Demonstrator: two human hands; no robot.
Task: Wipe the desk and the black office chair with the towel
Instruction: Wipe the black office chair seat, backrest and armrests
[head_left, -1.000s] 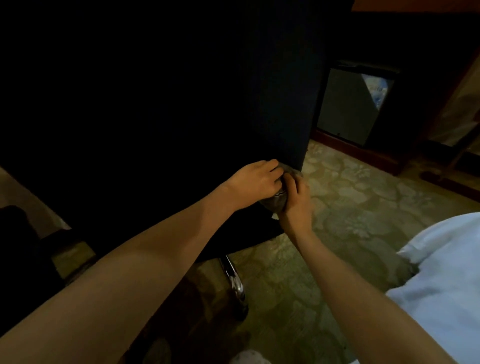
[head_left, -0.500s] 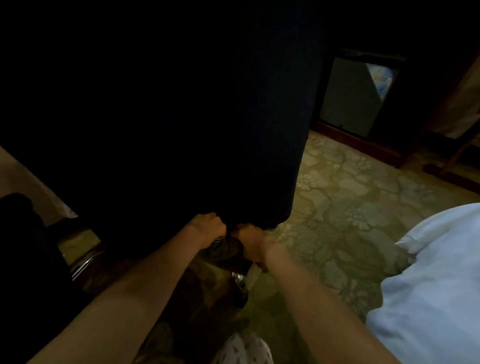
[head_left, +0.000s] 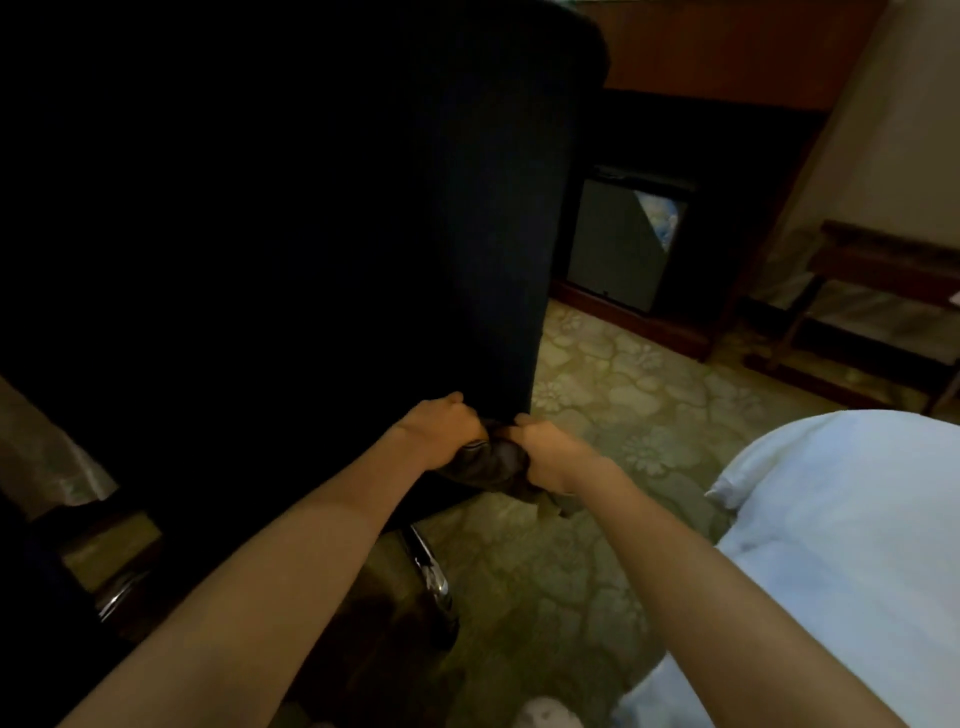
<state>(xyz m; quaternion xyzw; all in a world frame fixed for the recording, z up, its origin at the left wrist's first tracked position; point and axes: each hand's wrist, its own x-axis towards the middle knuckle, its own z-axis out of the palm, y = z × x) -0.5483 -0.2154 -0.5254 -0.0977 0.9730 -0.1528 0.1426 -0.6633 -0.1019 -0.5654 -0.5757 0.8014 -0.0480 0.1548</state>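
The towel (head_left: 493, 462) is a dark, bunched cloth a little below the centre of the frame, and it is held between both hands. The left hand (head_left: 444, 434) grips its left part with curled fingers, and the right hand (head_left: 545, 452) grips its right part in the same way. The two hands are very close, almost touching. A loose end of the towel hangs down under the right hand. The towel is against the lower right corner of the backrest of the black office chair (head_left: 311, 208), and the knuckles of the left hand are at this same lower edge.

The chair fills the upper left and centre of the frame and is very dark, so its surface shows almost no detail. Below it, at lower centre, one shiny metal leg (head_left: 428, 566) of its base stands on the patterned green carpet (head_left: 597, 374). A bed (head_left: 841, 519) with white sheets is in the lower right of the frame. A small dark cabinet (head_left: 618, 249) stands by the wall right of the chair. A wooden rack (head_left: 883, 291) is at the right edge.
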